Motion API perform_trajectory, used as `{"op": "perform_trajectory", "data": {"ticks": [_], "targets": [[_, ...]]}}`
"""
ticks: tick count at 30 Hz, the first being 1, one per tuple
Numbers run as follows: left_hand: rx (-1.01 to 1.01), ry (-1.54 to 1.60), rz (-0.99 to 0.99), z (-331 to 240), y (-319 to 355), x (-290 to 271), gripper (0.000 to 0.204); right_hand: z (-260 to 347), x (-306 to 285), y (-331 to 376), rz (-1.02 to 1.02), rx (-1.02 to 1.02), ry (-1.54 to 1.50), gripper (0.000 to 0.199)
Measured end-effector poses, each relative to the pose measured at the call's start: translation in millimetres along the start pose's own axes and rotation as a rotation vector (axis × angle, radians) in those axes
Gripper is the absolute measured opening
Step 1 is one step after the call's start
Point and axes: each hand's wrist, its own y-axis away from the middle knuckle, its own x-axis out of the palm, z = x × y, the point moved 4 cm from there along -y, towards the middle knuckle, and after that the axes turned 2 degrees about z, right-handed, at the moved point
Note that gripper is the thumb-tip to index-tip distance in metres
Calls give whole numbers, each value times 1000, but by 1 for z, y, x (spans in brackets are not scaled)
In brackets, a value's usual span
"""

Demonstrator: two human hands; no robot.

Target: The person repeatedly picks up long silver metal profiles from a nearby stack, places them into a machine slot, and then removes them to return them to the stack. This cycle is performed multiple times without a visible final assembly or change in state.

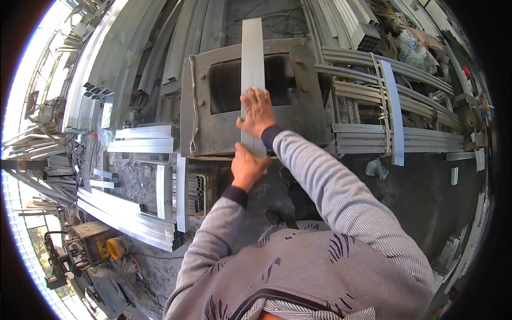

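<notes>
1 bar (253,53), long axis fore-and-aft

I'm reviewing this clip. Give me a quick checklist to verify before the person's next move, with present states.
1. Left hand holding the near part of the pale metal strip: ok.
2. Right hand on the strip: ok, palm down farther along.
3. Strip lying across the machine's dark opening: ok.
4. Right hand's fingers away from the opening: not ok, they reach over it, on the strip.
5. Gloves on: not ok, both hands are bare.
6. Surface inside the opening at rest: cannot tell from one still.
</notes>
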Motion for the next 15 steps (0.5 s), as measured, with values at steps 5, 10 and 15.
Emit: {"op": "perform_trajectory", "data": {"ticks": [5,10,15], "targets": [[-95,-54,31,-65,-74,-11,94,-59,-2,-71,50,59,52,77],[-106,0,43,-74,-66,0,92,-70,-5,-60,80,63,103,79],[-86,33,26,-50,-17,21,90,-47,-12,-10,141,41,108,79]]}}
